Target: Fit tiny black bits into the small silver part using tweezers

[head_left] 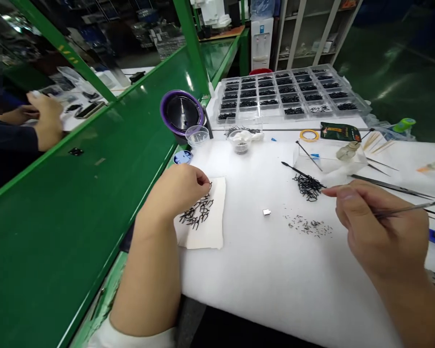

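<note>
My left hand point(179, 191) is closed in a pinch above a white paper sheet point(217, 227). Between thumb and forefinger is a small black branched piece point(210, 184); several similar black pieces point(199, 213) lie spread on the sheet. My right hand point(380, 227) curls around slim metal tweezers point(402, 210), whose far part is hidden by the palm. Its extended forefinger and thumb reach the right edge of a heap of black pieces point(309, 187). Nearer to me lie scattered tiny metallic bits point(310, 226), and a small silver block point(266, 212) sits left of them.
A clear compartment case point(268, 111) of black parts stands at the back. Nearby are a purple-rimmed black bowl point(183, 113), clear cups point(240, 143), yellow tape point(309, 135) and a glass bottle point(348, 151). A green partition point(105, 193) borders the left; another person's hands point(45, 113) show beyond it.
</note>
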`<action>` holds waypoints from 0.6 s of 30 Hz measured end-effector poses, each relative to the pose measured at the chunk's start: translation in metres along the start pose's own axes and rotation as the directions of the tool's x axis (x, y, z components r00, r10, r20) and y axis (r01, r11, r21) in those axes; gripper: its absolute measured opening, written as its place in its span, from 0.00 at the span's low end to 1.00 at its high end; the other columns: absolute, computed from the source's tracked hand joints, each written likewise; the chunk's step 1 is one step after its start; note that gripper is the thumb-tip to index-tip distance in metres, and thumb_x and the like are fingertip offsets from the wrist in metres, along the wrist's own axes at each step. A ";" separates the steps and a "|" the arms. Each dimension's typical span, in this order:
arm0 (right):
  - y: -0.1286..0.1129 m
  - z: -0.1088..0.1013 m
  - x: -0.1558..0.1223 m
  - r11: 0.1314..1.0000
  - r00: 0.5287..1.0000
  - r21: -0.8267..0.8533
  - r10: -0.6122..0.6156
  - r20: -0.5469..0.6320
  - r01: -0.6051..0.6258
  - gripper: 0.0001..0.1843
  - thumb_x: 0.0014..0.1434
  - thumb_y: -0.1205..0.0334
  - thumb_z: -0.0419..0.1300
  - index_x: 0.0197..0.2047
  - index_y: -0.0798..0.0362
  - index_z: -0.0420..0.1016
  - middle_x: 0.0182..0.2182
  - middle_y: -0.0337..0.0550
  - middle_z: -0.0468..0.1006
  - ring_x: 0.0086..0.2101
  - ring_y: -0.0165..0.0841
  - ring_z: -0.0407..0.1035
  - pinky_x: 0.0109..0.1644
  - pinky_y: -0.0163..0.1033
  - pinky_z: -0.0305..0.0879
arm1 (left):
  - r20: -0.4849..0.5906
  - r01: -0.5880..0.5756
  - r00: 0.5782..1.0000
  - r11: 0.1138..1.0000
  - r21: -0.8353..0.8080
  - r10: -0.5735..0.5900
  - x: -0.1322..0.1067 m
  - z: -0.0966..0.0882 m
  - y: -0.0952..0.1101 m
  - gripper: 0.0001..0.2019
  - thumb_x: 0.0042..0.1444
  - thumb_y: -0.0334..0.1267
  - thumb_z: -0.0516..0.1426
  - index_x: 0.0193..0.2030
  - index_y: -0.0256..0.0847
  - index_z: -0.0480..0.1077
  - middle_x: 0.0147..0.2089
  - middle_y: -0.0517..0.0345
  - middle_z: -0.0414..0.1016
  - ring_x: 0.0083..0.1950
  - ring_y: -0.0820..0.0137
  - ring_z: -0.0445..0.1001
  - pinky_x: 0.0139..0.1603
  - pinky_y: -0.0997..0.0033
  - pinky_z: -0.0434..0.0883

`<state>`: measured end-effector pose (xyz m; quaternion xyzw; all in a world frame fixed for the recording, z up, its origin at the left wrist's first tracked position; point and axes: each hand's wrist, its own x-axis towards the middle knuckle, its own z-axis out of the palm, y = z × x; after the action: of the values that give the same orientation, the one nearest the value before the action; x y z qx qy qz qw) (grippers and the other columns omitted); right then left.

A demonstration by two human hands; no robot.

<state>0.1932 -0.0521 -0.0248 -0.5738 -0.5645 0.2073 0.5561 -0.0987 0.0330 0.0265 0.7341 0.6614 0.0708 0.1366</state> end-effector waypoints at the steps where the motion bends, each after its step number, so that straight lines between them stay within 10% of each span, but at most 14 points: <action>1: -0.001 0.000 -0.001 0.999 0.999 -0.028 -0.033 0.016 0.034 0.10 0.65 0.56 0.60 0.35 0.47 0.82 0.19 0.34 0.60 0.21 0.29 0.55 0.25 0.40 0.50 | 0.001 0.000 1.000 1.000 0.014 0.000 0.002 0.001 -0.003 0.09 0.49 0.37 0.57 0.23 0.44 0.78 0.25 0.55 0.78 0.25 0.65 0.71 0.23 0.68 0.61; 11: -0.008 0.000 -0.003 0.981 0.974 -0.108 -0.143 0.178 0.163 0.08 0.65 0.61 0.59 0.34 0.46 0.78 0.23 0.37 0.64 0.24 0.31 0.58 0.28 0.42 0.54 | -0.025 -0.052 0.998 0.998 0.026 0.053 0.004 0.017 -0.003 0.07 0.46 0.37 0.60 0.21 0.45 0.78 0.22 0.52 0.77 0.29 0.62 0.72 0.29 0.67 0.64; 18: -0.003 -0.003 0.005 0.974 0.980 0.221 -0.005 -0.198 0.049 0.18 0.66 0.47 0.56 0.35 0.48 0.81 0.26 0.41 0.67 0.27 0.35 0.65 0.31 0.45 0.60 | -0.163 -0.007 0.987 1.000 -0.015 0.005 0.003 0.006 0.001 0.11 0.55 0.41 0.56 0.31 0.44 0.81 0.29 0.53 0.80 0.31 0.61 0.74 0.30 0.66 0.64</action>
<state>0.1955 -0.0495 -0.0194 -0.5168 -0.4877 0.2048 0.6731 -0.0957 0.0350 0.0204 0.7268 0.6675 0.1361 0.0877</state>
